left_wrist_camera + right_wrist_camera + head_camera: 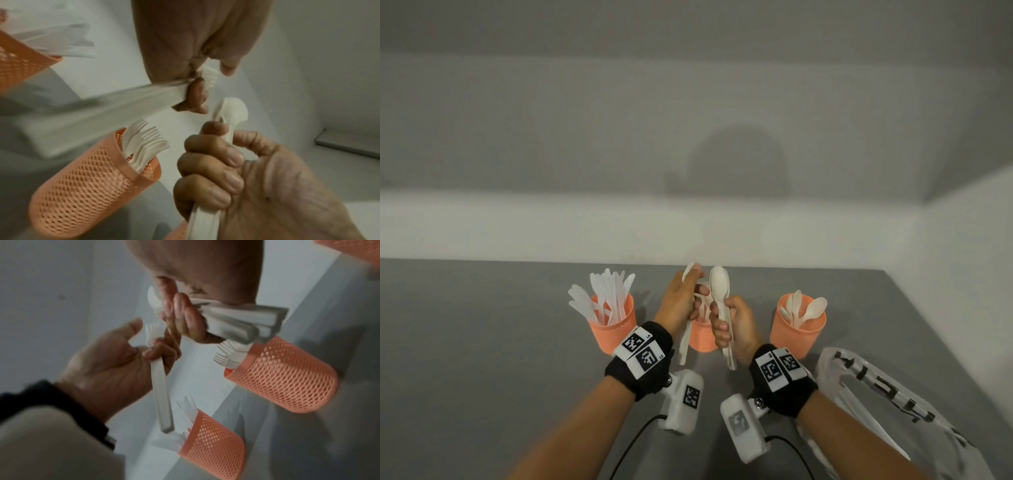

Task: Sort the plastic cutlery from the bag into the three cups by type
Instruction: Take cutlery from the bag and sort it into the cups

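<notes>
Three orange mesh cups stand in a row on the grey table. The left cup holds knives, the middle cup holds forks, and the right cup holds spoons. My left hand pinches one white fork near its head, handle hanging down, above the middle cup. Close beside it, my right hand grips a bundle of white spoons upright, bowls up. The middle cup is partly hidden behind both hands.
The clear plastic bag with black lettering lies on the table at the right, beside my right forearm, with some white cutlery showing inside. A white wall runs behind the cups and along the table's right edge.
</notes>
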{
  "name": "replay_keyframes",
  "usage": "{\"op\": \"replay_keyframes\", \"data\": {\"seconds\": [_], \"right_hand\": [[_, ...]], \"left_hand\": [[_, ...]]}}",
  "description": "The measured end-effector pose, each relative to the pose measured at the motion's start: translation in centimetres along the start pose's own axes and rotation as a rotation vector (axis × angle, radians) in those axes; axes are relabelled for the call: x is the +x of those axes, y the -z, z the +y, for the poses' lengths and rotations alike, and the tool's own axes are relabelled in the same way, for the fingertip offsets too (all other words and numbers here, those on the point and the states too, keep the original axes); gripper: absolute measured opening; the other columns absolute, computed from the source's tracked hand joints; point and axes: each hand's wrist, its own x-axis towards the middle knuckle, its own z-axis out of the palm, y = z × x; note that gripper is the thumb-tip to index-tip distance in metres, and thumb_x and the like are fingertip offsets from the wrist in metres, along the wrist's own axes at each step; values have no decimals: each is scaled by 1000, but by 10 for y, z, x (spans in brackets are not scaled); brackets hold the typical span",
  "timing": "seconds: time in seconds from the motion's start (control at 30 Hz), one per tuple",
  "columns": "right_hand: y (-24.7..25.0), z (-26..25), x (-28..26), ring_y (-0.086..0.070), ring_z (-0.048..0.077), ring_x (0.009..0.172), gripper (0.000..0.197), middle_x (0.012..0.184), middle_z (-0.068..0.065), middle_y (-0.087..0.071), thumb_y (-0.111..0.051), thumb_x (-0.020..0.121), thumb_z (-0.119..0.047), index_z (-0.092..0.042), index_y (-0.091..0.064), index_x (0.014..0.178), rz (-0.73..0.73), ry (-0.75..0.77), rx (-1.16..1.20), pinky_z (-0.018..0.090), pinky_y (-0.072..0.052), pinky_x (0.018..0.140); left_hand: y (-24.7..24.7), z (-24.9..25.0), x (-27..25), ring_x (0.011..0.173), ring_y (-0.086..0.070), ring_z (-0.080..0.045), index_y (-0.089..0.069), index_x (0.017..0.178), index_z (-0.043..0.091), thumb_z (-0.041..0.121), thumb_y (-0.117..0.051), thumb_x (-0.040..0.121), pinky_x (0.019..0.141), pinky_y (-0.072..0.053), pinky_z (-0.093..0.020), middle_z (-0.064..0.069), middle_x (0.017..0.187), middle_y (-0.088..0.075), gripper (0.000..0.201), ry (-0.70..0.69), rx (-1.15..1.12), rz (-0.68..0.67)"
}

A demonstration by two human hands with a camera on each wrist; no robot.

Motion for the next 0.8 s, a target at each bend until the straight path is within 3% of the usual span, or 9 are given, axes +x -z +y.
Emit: {"op": "replay_keyframes", "data": {"seconds": [0.1, 0.23, 0.37, 0.47, 0.53, 0.6, 0.67, 0.73, 0.8], "right_hand": [[10, -8, -3, -27, 6, 24, 37, 33, -6, -35, -21, 92, -25, -11, -43, 67, 2, 61, -9, 15, -22, 29], [23, -21, -14, -33, 8, 31, 35, 37, -7, -35, -25, 94, -27, -12, -49, 73, 62, 135, -31, 19, -29, 38], [42, -46, -22, -36, 8, 39, 26, 41, -6, -39, -30, 91, -23, -13, -45, 73, 188, 223, -28, 23, -32, 49], [57, -75, -22, -36, 6, 40, 13, 41, -9, -40, -42, 73, -28, -16, -44, 71, 284, 326, 26, 20, -30, 47], [67, -94, -22, -37, 3, 41, 12, 44, -11, -42, -40, 63, -25, -17, -44, 70, 357, 432, 45, 17, -32, 47], [76, -106, -21, -40, 3, 45, 8, 56, -8, -45, -39, 72, -19, -15, -45, 71, 426, 513, 55, 16, -35, 51], [86, -109, -19, -42, 5, 50, 20, 66, -4, -44, -32, 85, -10, -14, -46, 72, 497, 533, 77, 18, -37, 57], [94, -104, -15, -43, 8, 55, 24, 67, -2, -43, -30, 88, -10, -15, -47, 72, 545, 495, 70, 22, -37, 59], [102, -94, -10, -45, 11, 60, 16, 65, -1, -45, -36, 83, -17, -16, -49, 73, 585, 433, 24, 25, -37, 60]], "left_hand": [[1, -4, 4, 40, -40, -4, -48, 108, 7, 20, -35, 98, 37, -33, -16, -2, 68, -50, 20, 34, -36, 20], [2, -13, 5, 48, -48, -8, -47, 97, 10, 8, -35, 97, 48, -41, -17, -3, 63, -52, 12, -26, 62, 5], [5, -14, 12, 58, -52, -14, -46, 83, 18, 6, -36, 98, 55, -41, -19, -5, 69, -59, 21, -85, 128, 3], [5, 4, 21, 57, -58, -3, -44, 83, 19, 7, -35, 98, 58, -44, -14, -5, 72, -61, 21, -202, 114, 25], [4, 17, 29, 57, -58, 2, -43, 85, 20, 12, -32, 100, 58, -45, -11, -5, 78, -61, 20, -260, 88, 62], [2, 26, 37, 63, -60, 4, -43, 88, 22, 18, -29, 101, 63, -46, -11, -5, 85, -61, 19, -342, 93, 115], [0, 27, 43, 78, -61, -5, -43, 94, 19, 24, -30, 102, 74, -46, -20, 2, 86, -61, 16, -413, 142, 165], [-3, 22, 46, 86, -59, -17, -40, 101, 15, 27, -29, 102, 79, -44, -30, 7, 85, -61, 16, -447, 230, 190], [-6, 10, 47, 80, -57, -18, -38, 102, 15, 27, -28, 102, 76, -44, -30, 4, 88, -63, 15, -476, 315, 193]]}}
